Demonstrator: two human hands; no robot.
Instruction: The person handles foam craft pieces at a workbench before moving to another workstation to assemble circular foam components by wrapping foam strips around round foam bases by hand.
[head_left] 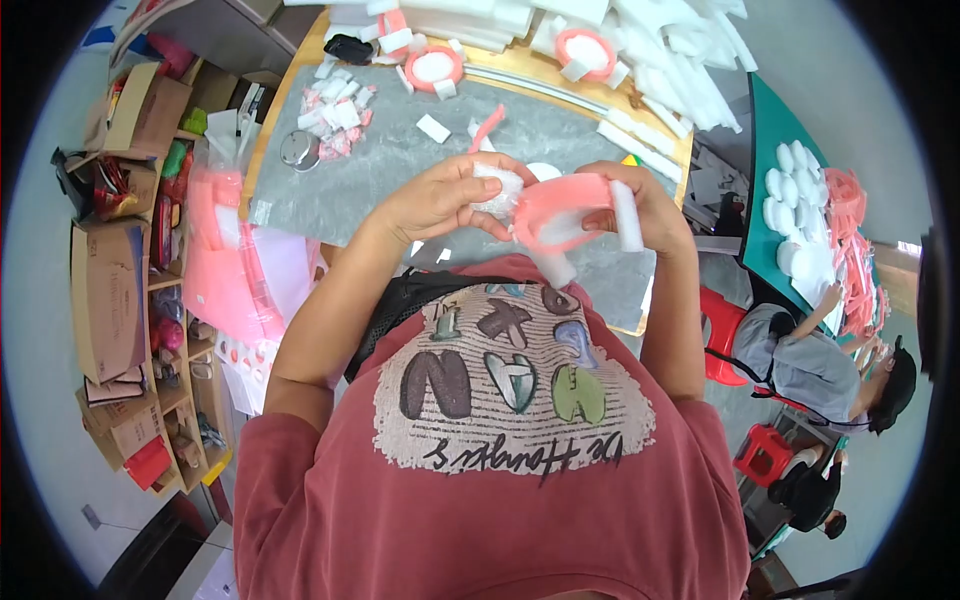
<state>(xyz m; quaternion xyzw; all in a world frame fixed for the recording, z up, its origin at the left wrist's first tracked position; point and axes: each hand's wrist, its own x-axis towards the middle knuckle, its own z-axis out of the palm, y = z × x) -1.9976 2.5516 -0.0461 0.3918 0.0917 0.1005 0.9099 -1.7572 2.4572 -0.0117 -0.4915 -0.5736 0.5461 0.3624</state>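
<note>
Above the near part of the grey tabletop [390,190], my right hand [640,207] grips a pink foam ring [565,195] by its right side. White foam blocks stick out from the ring, one of them [627,215] beside my right fingers and another [556,268] at its lower edge. My left hand [450,197] pinches a white foam block [497,190] between thumb and fingers, against the ring's left side. Whether that block is attached to the ring I cannot tell. A pink strip [488,128] lies just beyond my left hand.
Foam scraps [335,115] and a roll of clear tape [298,150] lie at the left. Farther back are similar rings [433,68] and stacked white foam [660,45]. Shelves [165,300] stand left. Two people sit by a green table [770,200] with white discs at right.
</note>
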